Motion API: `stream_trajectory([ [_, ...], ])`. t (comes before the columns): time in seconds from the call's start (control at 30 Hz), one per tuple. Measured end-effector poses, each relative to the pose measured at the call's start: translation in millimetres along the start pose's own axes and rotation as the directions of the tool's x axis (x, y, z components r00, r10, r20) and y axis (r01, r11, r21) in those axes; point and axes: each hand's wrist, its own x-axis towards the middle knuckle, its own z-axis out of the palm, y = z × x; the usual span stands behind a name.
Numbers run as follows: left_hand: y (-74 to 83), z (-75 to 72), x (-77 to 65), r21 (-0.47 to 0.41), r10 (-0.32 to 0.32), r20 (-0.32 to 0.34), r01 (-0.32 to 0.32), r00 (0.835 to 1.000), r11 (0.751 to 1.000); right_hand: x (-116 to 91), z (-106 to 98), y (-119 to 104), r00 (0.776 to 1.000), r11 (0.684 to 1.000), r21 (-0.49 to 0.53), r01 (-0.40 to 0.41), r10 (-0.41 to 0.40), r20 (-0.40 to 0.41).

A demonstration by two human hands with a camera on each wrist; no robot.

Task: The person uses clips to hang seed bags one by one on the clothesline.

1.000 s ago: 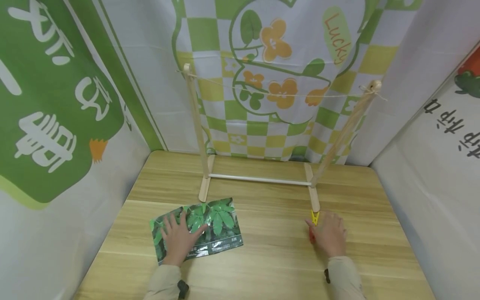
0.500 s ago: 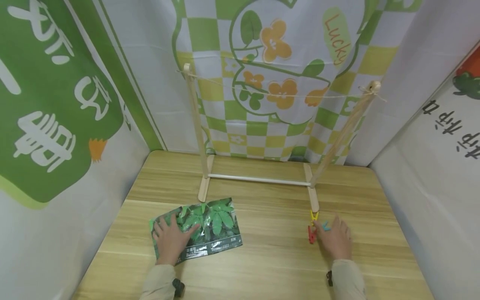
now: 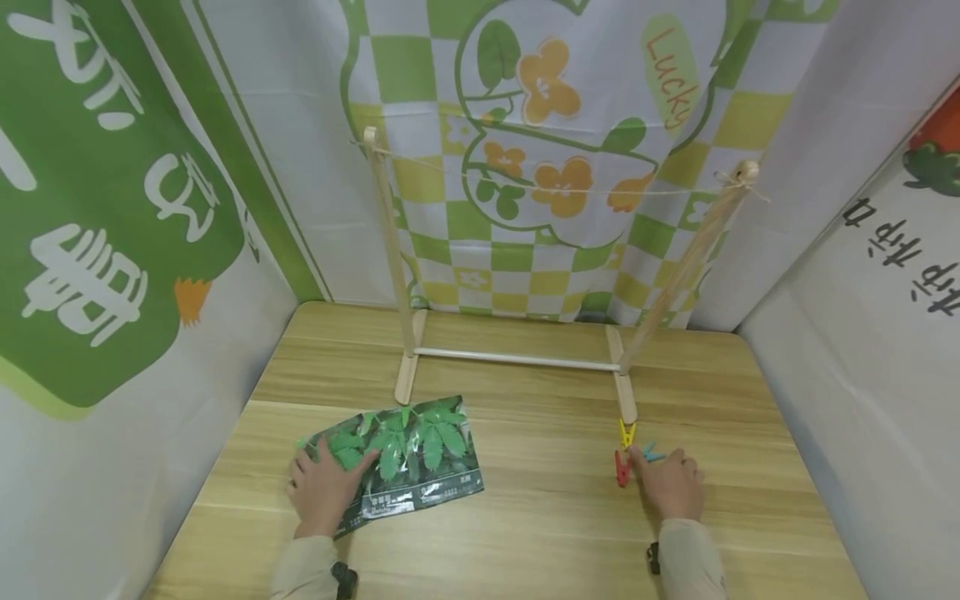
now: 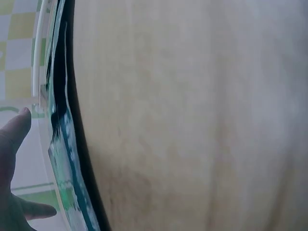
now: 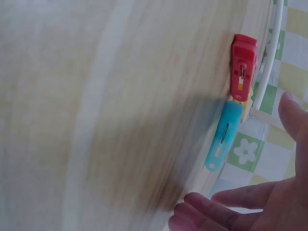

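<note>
A flat glossy packet (image 3: 423, 454) printed with green leaves lies on the table at centre-left in the head view. My left hand (image 3: 322, 492) is at its left end, thumb extended over the print and fingers spread around the left edge, covering that corner. In the left wrist view the packet's edge (image 4: 72, 168) shows parted layers near the thumb. On the right, my right hand (image 3: 672, 485) hovers close beside a blue clothespin (image 5: 224, 137), thumb and fingers apart. A red clothespin (image 5: 243, 67) and a yellow clothespin (image 3: 627, 433) lie just left of it.
Behind these stands a wooden rack (image 3: 392, 242) with a string (image 3: 558, 190) tied between its two posts. A white rod (image 3: 517, 359) joins its feet low down. Printed curtains (image 3: 420, 75) enclose the wooden table (image 3: 540, 542) at the back and sides.
My left hand has slid left across the packet to its left end. My right hand has moved slightly right, off the clothespins, so the red and blue ones show more.
</note>
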Motion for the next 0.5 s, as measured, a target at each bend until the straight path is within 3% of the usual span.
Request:
stream_trajectory([
  [0.3,-9.4,-6.7,5.2,-0.005,-0.078,-0.039,0.078,0.996,0.997,5,1,-4,0.995,0.998,0.055,0.008,-0.002,-0.098],
  [0.5,-12.2,-8.9,6.8,-0.021,-0.116,-0.06,0.115,0.991,0.993,10,-1,-8,0.995,0.994,0.105,-0.036,0.045,-0.092],
])
